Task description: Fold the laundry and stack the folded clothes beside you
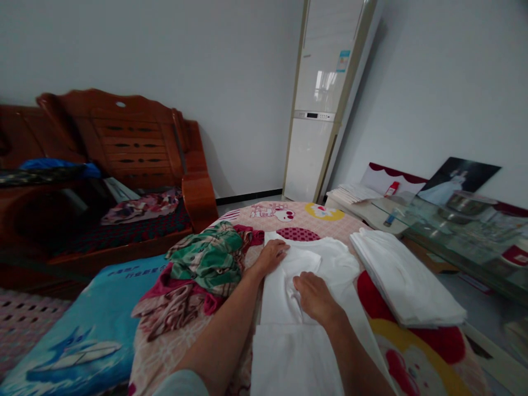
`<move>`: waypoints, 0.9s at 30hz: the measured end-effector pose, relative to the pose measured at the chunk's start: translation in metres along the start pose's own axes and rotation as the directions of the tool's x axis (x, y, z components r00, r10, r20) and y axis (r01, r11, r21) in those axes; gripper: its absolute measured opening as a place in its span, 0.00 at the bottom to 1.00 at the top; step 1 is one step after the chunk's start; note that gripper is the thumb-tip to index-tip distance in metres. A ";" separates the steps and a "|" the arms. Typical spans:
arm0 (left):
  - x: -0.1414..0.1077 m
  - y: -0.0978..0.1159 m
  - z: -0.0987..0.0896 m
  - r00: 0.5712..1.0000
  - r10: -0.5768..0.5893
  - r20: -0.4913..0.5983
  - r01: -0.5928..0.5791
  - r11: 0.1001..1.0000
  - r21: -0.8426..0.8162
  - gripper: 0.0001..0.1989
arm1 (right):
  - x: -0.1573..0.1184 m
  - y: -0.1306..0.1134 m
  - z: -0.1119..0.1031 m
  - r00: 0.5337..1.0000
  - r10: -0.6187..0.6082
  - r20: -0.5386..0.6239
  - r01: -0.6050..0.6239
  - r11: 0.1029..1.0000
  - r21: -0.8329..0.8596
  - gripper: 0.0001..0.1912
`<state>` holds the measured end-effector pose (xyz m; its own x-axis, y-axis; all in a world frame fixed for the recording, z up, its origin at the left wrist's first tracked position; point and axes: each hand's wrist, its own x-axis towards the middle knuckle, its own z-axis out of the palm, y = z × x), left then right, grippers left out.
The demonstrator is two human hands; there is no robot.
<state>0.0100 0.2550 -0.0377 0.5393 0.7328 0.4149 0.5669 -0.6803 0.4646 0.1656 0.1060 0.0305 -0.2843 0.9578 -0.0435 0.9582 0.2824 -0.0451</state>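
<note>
One white garment (339, 265) — spread on the patterned tabletop (270, 213), running from its near edge toward the far edge. Two hands, mine: left hand (271, 257) on the garment's left side, fingers open and laid on the cloth; right hand (315, 296) over its middle, fingers curled — whether they pinch a fold, I cannot tell. One folded white stack (406, 280), by the right edge. One heap of green checked and pink clothing (210, 258), at the left edge.

2 arms (233, 322) extend forward, left hand (272, 256) flatter, right hand (313, 295) curled.
</note>
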 end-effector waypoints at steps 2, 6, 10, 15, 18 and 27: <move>0.000 0.000 0.000 1.000 0.013 0.000 -0.013 1.000 0.019 0.15 | 0.001 0.004 0.000 1.000 0.012 -0.014 -0.012 1.000 -0.021 0.14; 0.000 -0.001 0.001 0.999 0.039 -0.009 -0.039 0.999 0.033 0.15 | -0.002 0.016 -0.010 0.997 0.078 -0.011 -0.078 0.995 -0.067 0.15; 0.000 -0.003 0.006 0.999 0.017 -0.042 -0.016 0.999 0.028 0.15 | -0.007 0.014 -0.019 0.987 0.116 0.112 -0.107 0.991 -0.081 0.13; 0.000 0.002 0.002 0.999 -0.007 -0.041 0.009 0.999 0.049 0.15 | -0.008 0.018 -0.023 0.979 0.154 0.132 -0.158 0.987 0.019 0.12; 0.003 0.013 -0.003 0.997 -0.034 -0.064 0.037 0.998 0.041 0.14 | -0.005 0.032 -0.024 0.965 0.261 0.031 -0.262 0.964 0.039 0.12; 0.025 0.062 0.034 0.996 0.062 0.063 -0.051 0.985 -0.162 0.29 | -0.002 0.043 -0.023 0.944 0.293 0.150 -0.318 0.931 0.180 0.06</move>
<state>0.0796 0.2305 -0.0252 0.6116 0.6867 0.3928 0.4304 -0.7054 0.5632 0.2079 0.1174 0.0512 0.0080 0.9790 -0.2036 0.9767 -0.0513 -0.2082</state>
